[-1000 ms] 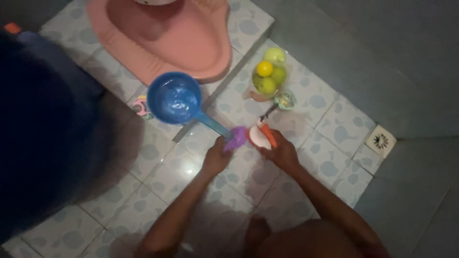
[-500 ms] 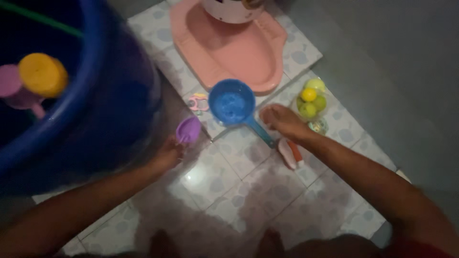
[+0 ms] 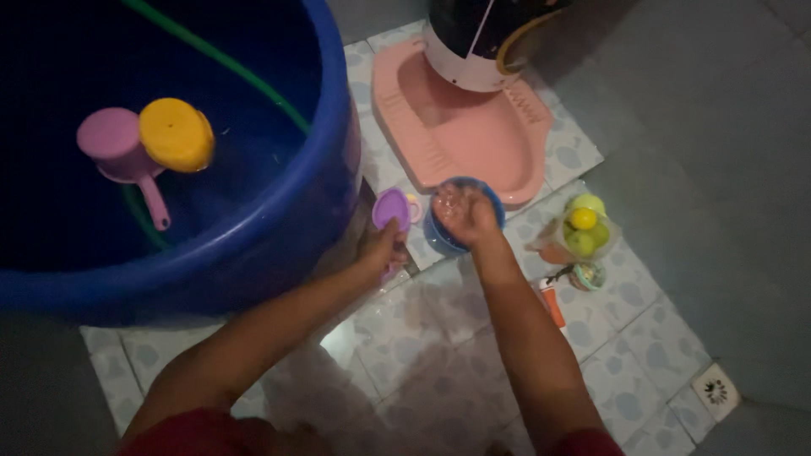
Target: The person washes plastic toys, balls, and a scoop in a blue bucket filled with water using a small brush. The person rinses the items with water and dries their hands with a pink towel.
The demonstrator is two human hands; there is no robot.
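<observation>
My left hand [image 3: 378, 247] grips a small purple scoop-shaped toy [image 3: 391, 209] and holds it upright beside the big blue tub [image 3: 279, 211]. My right hand [image 3: 465, 215] is inside the blue water dipper [image 3: 439, 239] on the floor, fingers curled, dipping in its water. An orange and white toy [image 3: 551, 304] lies on the tiles to the right of my right forearm.
The blue tub holds water, a green hose [image 3: 228, 63], a purple dipper [image 3: 127, 156] and a yellow cup [image 3: 176, 133]. A pink squat toilet [image 3: 460, 127] lies behind the dipper. A clear bag of yellow-green balls [image 3: 583, 230] and a floor drain [image 3: 715, 391] are to the right.
My right hand moved from beside the dipper's handle into its bowl. My left hand lifted the purple toy nearer the dipper. The view shifted left, showing more of the tub.
</observation>
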